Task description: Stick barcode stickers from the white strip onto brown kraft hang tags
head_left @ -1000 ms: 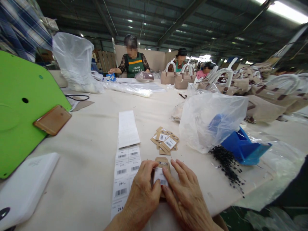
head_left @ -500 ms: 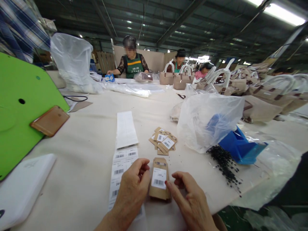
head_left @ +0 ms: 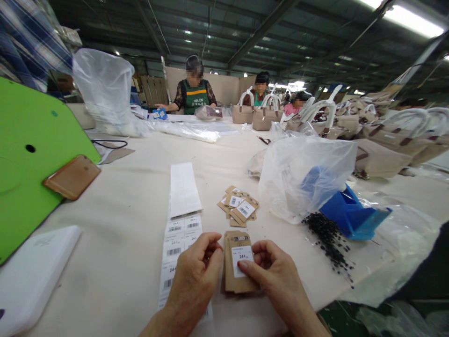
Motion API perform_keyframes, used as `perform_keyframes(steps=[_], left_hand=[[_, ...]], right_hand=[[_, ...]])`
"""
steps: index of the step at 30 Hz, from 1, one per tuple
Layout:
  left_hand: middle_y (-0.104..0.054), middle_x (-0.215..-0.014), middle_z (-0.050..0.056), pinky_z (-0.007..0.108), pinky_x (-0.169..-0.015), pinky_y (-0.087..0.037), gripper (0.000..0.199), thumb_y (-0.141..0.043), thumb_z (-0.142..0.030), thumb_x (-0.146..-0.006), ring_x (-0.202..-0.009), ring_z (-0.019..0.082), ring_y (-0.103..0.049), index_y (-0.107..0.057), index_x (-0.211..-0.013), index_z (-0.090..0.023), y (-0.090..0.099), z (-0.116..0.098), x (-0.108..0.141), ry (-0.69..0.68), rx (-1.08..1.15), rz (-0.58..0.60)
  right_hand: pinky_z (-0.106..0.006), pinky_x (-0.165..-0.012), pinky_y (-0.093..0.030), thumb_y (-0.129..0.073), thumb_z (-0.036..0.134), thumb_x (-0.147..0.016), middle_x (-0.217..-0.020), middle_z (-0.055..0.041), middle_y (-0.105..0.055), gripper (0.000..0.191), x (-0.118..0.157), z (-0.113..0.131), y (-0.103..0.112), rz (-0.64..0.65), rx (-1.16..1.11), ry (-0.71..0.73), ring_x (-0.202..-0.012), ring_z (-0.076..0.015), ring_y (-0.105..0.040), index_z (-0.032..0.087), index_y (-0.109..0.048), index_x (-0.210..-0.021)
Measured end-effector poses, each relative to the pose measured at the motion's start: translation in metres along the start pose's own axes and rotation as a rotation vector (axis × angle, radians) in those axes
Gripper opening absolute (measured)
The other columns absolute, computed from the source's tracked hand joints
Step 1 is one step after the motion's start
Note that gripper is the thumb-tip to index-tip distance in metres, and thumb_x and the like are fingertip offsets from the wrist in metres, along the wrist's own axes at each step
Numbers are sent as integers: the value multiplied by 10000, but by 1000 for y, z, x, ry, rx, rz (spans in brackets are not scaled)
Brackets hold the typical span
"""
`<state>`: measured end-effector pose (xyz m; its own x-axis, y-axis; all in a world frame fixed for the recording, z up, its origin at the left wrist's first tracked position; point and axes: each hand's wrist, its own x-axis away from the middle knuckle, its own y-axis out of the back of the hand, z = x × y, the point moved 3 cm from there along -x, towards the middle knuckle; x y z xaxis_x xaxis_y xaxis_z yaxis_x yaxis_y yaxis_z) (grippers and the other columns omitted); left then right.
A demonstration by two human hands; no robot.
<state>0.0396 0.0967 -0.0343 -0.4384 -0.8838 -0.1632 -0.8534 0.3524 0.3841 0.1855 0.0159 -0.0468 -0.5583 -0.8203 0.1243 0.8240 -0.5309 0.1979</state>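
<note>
Pale bench (head_left: pixel 129 234) stretches beneath a dark roof (head_left: pixel 217 35). At its near side, a stack of brown tags (head_left: pixel 228 269) lies between the hands, long axis near-to-far. The right hand (head_left: pixel 280 276), closer, pinches the top tag (head_left: pixel 242 284) at its right edge; the left hand's (head_left: pixel 194 271) fingers curl just left, contents unclear.

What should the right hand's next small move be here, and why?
Probably slide the top tag clear of the stack beneath: it already bears a white label, sits offset to the right of the tags under it, and the right hand has its thumb on that label. Similarly labelled loose tags lie just beyond.
</note>
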Motion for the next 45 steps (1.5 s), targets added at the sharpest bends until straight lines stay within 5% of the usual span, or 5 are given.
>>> perform_keyframes(steps=[11, 21, 31, 39, 45], left_hand=[[-657, -702, 3, 280, -586, -498, 219, -520, -323, -756, -585, 162, -613, -631, -892, -192, 7, 2, -7, 45, 59, -107], [-648, -637, 0, 246, -515, -478, 242, -557, -340, -692, -524, 142, -578, -620, -846, -164, 37, -6, -13, 97, 147, -310], [-635, -890, 81, 359, -676, -507, 388, -564, -364, -688, -725, 215, -630, -578, -1003, -138, 69, 14, -18, 250, 17, -450], [-608, -1108, 187, 440, -860, -492, 500, -569, -438, -645, -1004, 299, -623, -534, -1030, -121, 76, 13, 46, 396, 39, -352], [-656, -1086, 132, 375, -874, -499, 521, -696, -331, -630, -1019, 255, -627, -462, -1064, -163, 61, 12, 88, 474, 510, -314]], right_hand=[[-225, -577, -468, -766, 419, -597, -684, -36, -706, 406, -5, 12, 14, 119, -243, -132, -618, -157, -640, 134, -626, -849], [-509, -839, -443, -539, 534, -710, -966, -176, -658, 487, -61, 14, 29, -293, 309, 268, -863, -295, -617, 126, -633, -960], [-405, -819, -520, -485, 321, -882, -1047, -119, -617, 238, 5, 4, 22, -293, 548, 751, -955, -244, -592, 174, -595, -1033], [-288, -672, -538, -567, 90, -811, -907, -84, -690, 257, 71, -11, -25, 33, 617, 1259, -792, -197, -651, 161, -604, -1055], [-311, -697, -547, -541, 147, -830, -937, -103, -687, 248, 78, -23, -43, 10, 606, 1202, -830, -214, -656, 154, -606, -1070]])
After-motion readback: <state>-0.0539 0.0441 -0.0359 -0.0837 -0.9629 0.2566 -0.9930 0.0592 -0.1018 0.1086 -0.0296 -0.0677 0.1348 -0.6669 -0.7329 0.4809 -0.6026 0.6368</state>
